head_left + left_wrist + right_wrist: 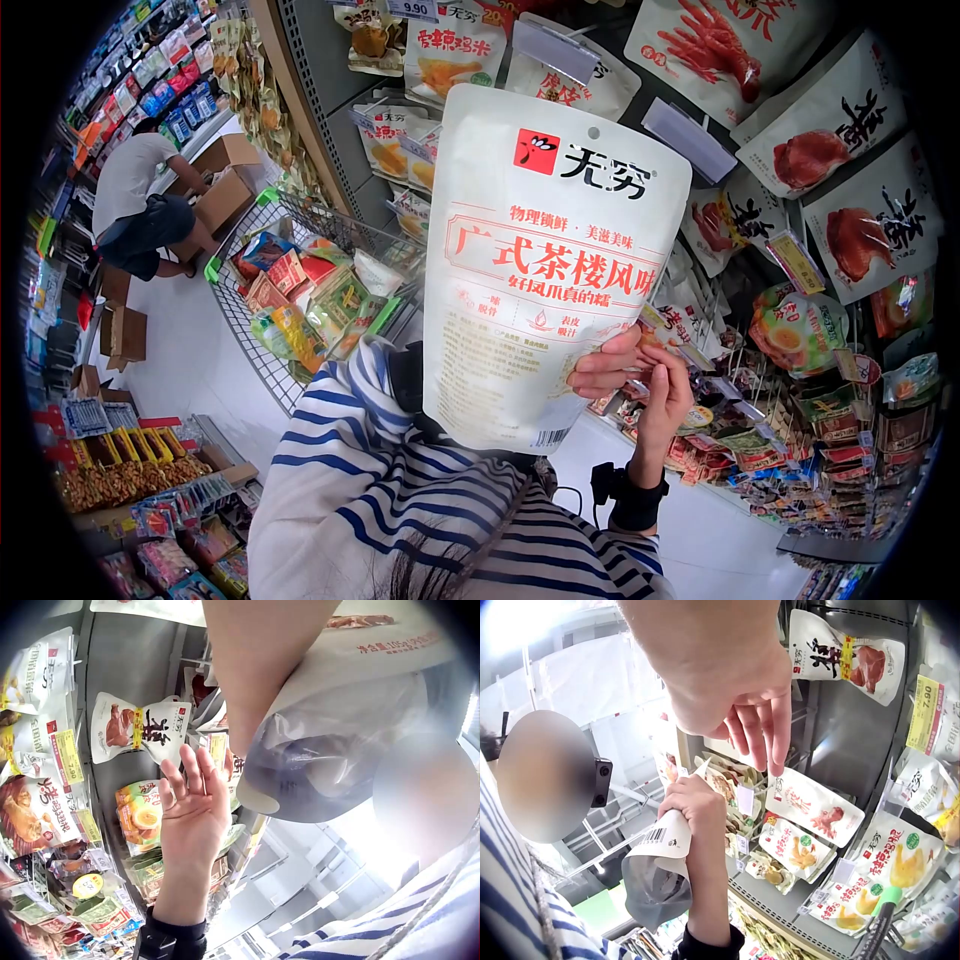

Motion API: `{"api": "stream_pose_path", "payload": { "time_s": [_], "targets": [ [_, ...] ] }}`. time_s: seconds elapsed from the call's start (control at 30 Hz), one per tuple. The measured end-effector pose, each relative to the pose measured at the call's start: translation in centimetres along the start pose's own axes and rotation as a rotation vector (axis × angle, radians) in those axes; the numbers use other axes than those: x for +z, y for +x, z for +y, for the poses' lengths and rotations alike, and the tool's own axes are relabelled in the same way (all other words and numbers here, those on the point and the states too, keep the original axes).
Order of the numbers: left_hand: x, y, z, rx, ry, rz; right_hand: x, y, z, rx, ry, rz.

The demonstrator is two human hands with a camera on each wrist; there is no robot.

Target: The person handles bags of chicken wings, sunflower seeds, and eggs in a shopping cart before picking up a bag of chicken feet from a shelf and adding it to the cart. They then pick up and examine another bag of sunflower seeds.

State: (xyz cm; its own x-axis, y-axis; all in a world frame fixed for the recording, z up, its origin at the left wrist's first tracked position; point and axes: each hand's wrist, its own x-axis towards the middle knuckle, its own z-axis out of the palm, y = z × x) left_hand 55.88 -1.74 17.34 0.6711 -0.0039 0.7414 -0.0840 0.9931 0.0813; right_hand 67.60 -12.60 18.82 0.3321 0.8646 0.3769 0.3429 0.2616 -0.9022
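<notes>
White pouch (pixel 540 270) clamped in left grip (pixel 606 366) by lower right edge in head view; right grip (pixel 664 395) near, fingers apart.

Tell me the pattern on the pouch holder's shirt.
The shirt has blue stripes on white, clearest in the head view.

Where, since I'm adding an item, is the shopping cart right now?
In the head view, the shopping cart stands left of the held white pouch, just right of the person bending over a cardboard box.
</notes>
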Motion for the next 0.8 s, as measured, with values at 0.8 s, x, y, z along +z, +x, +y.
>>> {"api": "stream_pose_path", "payload": {
  "time_s": [0.8],
  "targets": [
    [1.6,0.5,0.9,0.018,0.07,0.071,0.4,-0.1,0.1,0.035,0.032,-0.034]
  ]
}}
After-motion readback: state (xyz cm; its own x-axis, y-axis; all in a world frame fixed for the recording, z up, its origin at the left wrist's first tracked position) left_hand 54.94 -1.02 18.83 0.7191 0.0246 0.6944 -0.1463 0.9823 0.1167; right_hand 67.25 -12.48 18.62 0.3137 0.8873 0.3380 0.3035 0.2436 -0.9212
